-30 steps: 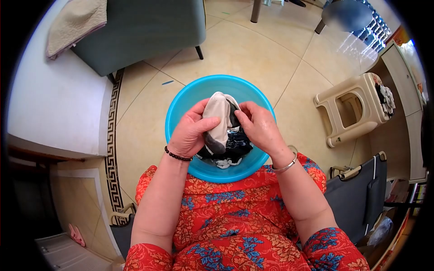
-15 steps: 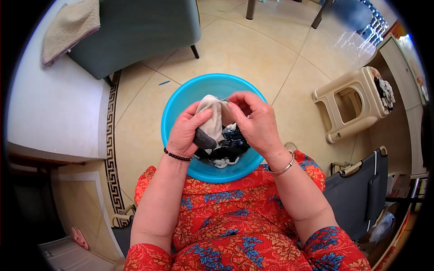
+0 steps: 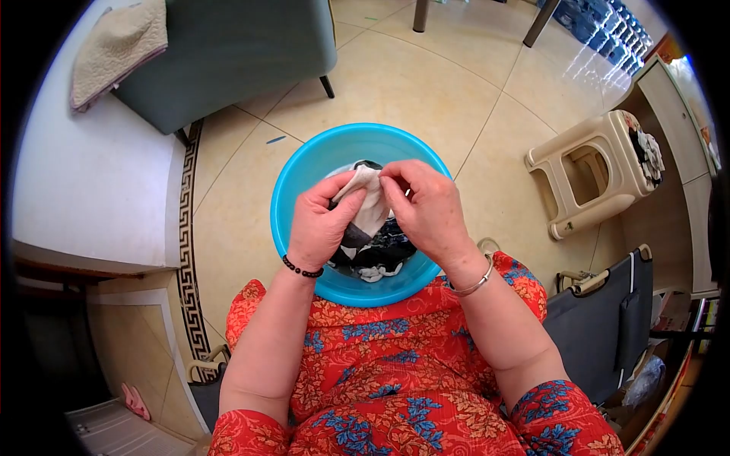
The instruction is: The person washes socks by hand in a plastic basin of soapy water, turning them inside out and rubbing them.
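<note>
A light-coloured sock (image 3: 369, 211) with a dark grey end is held up over a round blue basin (image 3: 285, 182). My left hand (image 3: 322, 224) grips its left side between thumb and fingers. At the upper right edge of the sock, my right hand (image 3: 426, 211) pinches the fabric, its fingertips close to those of the left. Below them, dark and white pieces of clothing (image 3: 389, 249) lie in the basin, partly hidden by my hands and the sock.
A beige plastic stool (image 3: 559, 144) with small dark and white fabric pieces (image 3: 648, 157) on top stands to the right. Ahead on the left is a grey-green armchair (image 3: 236, 57). A dark folding chair (image 3: 589, 323) sits at my right, and water bottles (image 3: 601, 30) stand at the back right.
Both hands have shifted on the sock, the right fingers drawing in toward the left ones. The sock has turned and bunched, and its dark end hangs lower and further right.
</note>
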The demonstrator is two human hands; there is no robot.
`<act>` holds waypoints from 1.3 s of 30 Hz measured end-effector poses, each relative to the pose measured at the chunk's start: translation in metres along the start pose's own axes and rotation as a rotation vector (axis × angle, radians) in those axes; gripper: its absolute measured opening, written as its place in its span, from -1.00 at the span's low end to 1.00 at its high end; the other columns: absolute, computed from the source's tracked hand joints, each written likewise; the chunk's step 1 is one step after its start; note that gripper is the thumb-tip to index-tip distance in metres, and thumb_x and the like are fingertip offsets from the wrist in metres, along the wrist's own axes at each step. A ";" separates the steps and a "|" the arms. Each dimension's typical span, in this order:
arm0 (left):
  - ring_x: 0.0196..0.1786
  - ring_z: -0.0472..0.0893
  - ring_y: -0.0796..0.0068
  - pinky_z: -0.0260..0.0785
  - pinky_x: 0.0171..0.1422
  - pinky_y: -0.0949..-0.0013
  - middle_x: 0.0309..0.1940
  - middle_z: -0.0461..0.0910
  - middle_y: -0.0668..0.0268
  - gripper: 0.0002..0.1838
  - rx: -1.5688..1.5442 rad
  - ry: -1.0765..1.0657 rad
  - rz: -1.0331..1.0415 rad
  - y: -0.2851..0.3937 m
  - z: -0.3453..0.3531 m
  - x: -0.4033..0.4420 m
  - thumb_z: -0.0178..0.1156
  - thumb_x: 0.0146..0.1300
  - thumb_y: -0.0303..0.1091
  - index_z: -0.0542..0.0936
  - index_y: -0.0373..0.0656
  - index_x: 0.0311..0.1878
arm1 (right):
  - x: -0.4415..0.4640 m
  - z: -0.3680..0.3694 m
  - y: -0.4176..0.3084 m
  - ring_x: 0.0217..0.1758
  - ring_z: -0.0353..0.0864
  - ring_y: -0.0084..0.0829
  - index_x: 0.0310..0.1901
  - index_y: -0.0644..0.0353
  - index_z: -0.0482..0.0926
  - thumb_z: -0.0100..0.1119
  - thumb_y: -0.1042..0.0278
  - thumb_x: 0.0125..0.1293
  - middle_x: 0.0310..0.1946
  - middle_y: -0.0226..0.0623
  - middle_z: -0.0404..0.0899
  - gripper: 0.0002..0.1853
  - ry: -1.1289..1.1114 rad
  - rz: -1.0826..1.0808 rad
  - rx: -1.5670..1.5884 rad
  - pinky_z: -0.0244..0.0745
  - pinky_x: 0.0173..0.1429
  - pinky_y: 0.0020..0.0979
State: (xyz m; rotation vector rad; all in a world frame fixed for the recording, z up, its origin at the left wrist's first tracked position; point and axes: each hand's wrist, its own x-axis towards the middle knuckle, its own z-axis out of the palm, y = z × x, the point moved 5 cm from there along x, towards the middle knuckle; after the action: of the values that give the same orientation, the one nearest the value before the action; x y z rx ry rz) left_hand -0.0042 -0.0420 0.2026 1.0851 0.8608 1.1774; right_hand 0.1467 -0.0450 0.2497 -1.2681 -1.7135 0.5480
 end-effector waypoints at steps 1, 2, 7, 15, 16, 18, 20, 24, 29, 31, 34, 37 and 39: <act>-0.06 0.58 0.56 0.45 0.04 0.49 -0.09 0.61 0.31 -0.68 0.025 0.001 0.024 0.001 0.001 0.000 0.17 0.27 -0.48 0.53 -0.26 0.09 | 0.000 -0.001 0.001 -0.37 0.60 -0.16 -0.32 0.20 0.56 0.13 0.39 0.22 -0.44 -0.13 0.57 -0.91 0.003 0.023 -0.031 0.48 -0.30 -0.25; -0.06 0.58 0.56 0.45 0.04 0.49 -0.09 0.61 0.31 -0.68 0.025 0.001 0.024 0.001 0.001 0.000 0.17 0.27 -0.48 0.53 -0.26 0.09 | 0.001 0.000 0.003 -0.37 0.60 -0.16 -0.32 0.20 0.56 0.13 0.39 0.22 -0.44 -0.13 0.57 -0.91 0.003 0.023 -0.031 0.48 -0.30 -0.25; -0.06 0.58 0.56 0.45 0.05 0.48 -0.07 0.60 0.31 -0.68 -0.173 0.004 -0.077 -0.003 -0.002 0.002 0.16 0.27 -0.48 0.53 -0.27 0.09 | 0.006 -0.004 0.034 -0.41 0.56 -0.09 -0.38 0.27 0.52 0.07 0.37 0.27 -0.47 -0.06 0.56 -0.84 0.108 0.244 0.143 0.44 -0.32 -0.23; -0.07 0.54 0.60 0.40 0.06 0.49 -0.09 0.58 0.34 -0.66 0.001 -0.093 -0.128 -0.001 0.003 0.000 0.23 0.22 -0.39 0.54 -0.24 0.06 | 0.008 0.004 0.010 -0.44 0.56 -0.32 -0.26 0.31 0.54 0.09 0.35 0.29 -0.45 -0.15 0.57 -0.83 -0.034 0.089 0.271 0.45 -0.34 -0.38; -0.08 0.54 0.62 0.39 0.06 0.49 -0.10 0.58 0.36 -0.66 0.013 -0.121 -0.126 0.002 0.004 0.000 0.23 0.21 -0.38 0.55 -0.23 0.05 | 0.008 0.004 0.007 -0.44 0.56 -0.36 -0.25 0.31 0.55 0.10 0.35 0.29 -0.43 -0.18 0.59 -0.82 -0.012 0.014 0.316 0.46 -0.33 -0.42; -0.08 0.53 0.62 0.39 0.05 0.50 -0.11 0.58 0.37 -0.67 0.003 -0.122 -0.138 0.004 0.005 -0.001 0.23 0.21 -0.37 0.55 -0.23 0.04 | 0.007 0.007 0.012 -0.42 0.55 -0.38 -0.24 0.31 0.55 0.10 0.35 0.29 -0.43 -0.20 0.59 -0.82 -0.071 0.050 0.358 0.46 -0.31 -0.43; -0.09 0.53 0.63 0.39 0.04 0.51 -0.12 0.58 0.37 -0.68 -0.007 -0.124 -0.150 0.005 0.004 -0.001 0.23 0.20 -0.37 0.55 -0.23 0.03 | 0.007 0.007 0.015 -0.41 0.55 -0.40 -0.23 0.31 0.55 0.09 0.34 0.29 -0.42 -0.22 0.60 -0.81 -0.130 0.085 0.400 0.46 -0.29 -0.45; -0.13 0.54 0.64 0.41 0.00 0.51 -0.16 0.59 0.37 -0.72 0.008 -0.141 -0.193 0.005 0.003 0.000 0.20 0.22 -0.37 0.56 -0.23 -0.02 | 0.005 0.011 0.023 -0.41 0.52 -0.50 -0.26 0.34 0.54 0.07 0.32 0.32 -0.45 -0.24 0.58 -0.79 -0.260 0.265 0.505 0.43 -0.30 -0.47; -0.15 0.57 0.59 0.44 -0.02 0.49 -0.17 0.60 0.34 -0.74 -0.027 -0.151 -0.193 0.003 0.003 0.001 0.19 0.22 -0.41 0.54 -0.23 -0.03 | 0.007 0.008 0.024 -0.46 0.50 -0.53 -0.30 0.34 0.53 0.05 0.30 0.34 -0.49 -0.29 0.57 -0.77 -0.214 0.276 0.395 0.41 -0.33 -0.48; -0.17 0.58 0.57 0.45 -0.04 0.49 -0.19 0.61 0.33 -0.77 -0.115 -0.161 -0.222 0.002 0.006 0.000 0.18 0.23 -0.39 0.55 -0.22 -0.06 | 0.006 0.007 0.027 -0.47 0.49 -0.54 -0.31 0.33 0.52 0.04 0.30 0.34 -0.51 -0.31 0.56 -0.77 -0.174 0.341 0.448 0.40 -0.34 -0.50; -0.18 0.60 0.55 0.46 -0.05 0.49 -0.21 0.61 0.31 -0.79 -0.202 -0.125 -0.246 -0.003 0.002 0.002 0.16 0.25 -0.39 0.57 -0.22 -0.08 | 0.008 0.004 0.023 -0.48 0.48 -0.54 -0.26 0.33 0.54 0.05 0.31 0.33 -0.53 -0.32 0.56 -0.78 -0.127 0.283 0.446 0.39 -0.36 -0.49; -0.16 0.60 0.54 0.46 -0.04 0.46 -0.19 0.62 0.29 -0.79 -0.253 -0.116 -0.246 -0.005 -0.002 0.003 0.17 0.26 -0.38 0.59 -0.25 -0.08 | 0.006 0.009 0.018 -0.49 0.47 -0.56 -0.22 0.33 0.55 0.05 0.32 0.33 -0.56 -0.32 0.54 -0.78 -0.228 0.231 0.437 0.39 -0.38 -0.49; -0.17 0.60 0.55 0.46 -0.04 0.46 -0.20 0.62 0.29 -0.79 -0.281 -0.122 -0.234 -0.006 -0.002 0.004 0.17 0.26 -0.38 0.58 -0.25 -0.09 | 0.004 0.013 0.018 -0.50 0.46 -0.58 -0.19 0.33 0.55 0.06 0.32 0.33 -0.56 -0.35 0.53 -0.77 -0.370 0.242 0.399 0.39 -0.39 -0.50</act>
State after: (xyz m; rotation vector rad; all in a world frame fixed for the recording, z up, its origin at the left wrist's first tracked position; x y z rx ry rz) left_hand -0.0038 -0.0380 0.1967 0.7945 0.6829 0.9904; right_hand 0.1448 -0.0324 0.2307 -1.1331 -1.6364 1.2668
